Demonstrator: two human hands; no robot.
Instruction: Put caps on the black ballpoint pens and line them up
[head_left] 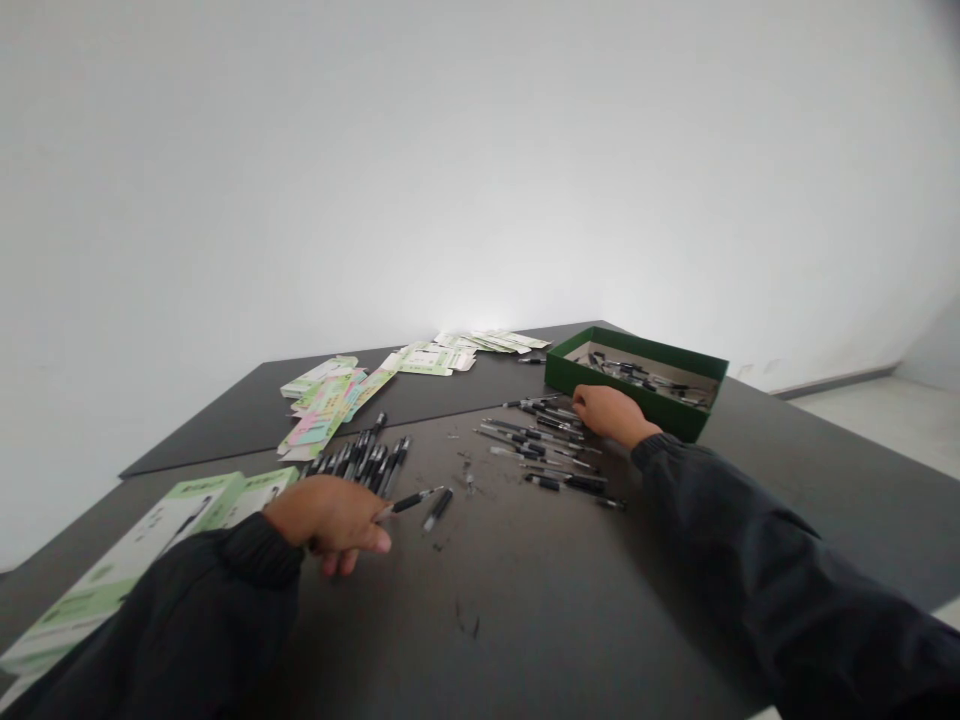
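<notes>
My left hand (pixel 337 520) is closed around a pen (pixel 409 503) with a dark grip, its tip pointing right. Just past its fingertips a pen cap (pixel 438 510) lies on the table. Behind this hand is a pile of capped black pens (pixel 375 460). My right hand (pixel 611 412) has its fingers curled down beside the green box (pixel 630 395), above the right end of a group of uncapped pens (pixel 540 435). Whether anything is between those fingers I cannot make out. More pens (pixel 637 372) lie inside the green box.
Flattened green and white cartons (pixel 431 358) are spread toward the back of the dark table (pixel 517 600). White and green pen boxes (pixel 127 560) lie at the left, partly under my left sleeve. Small dark scraps (pixel 469 480) dot the middle. A pale wall (pixel 450 170) stands behind.
</notes>
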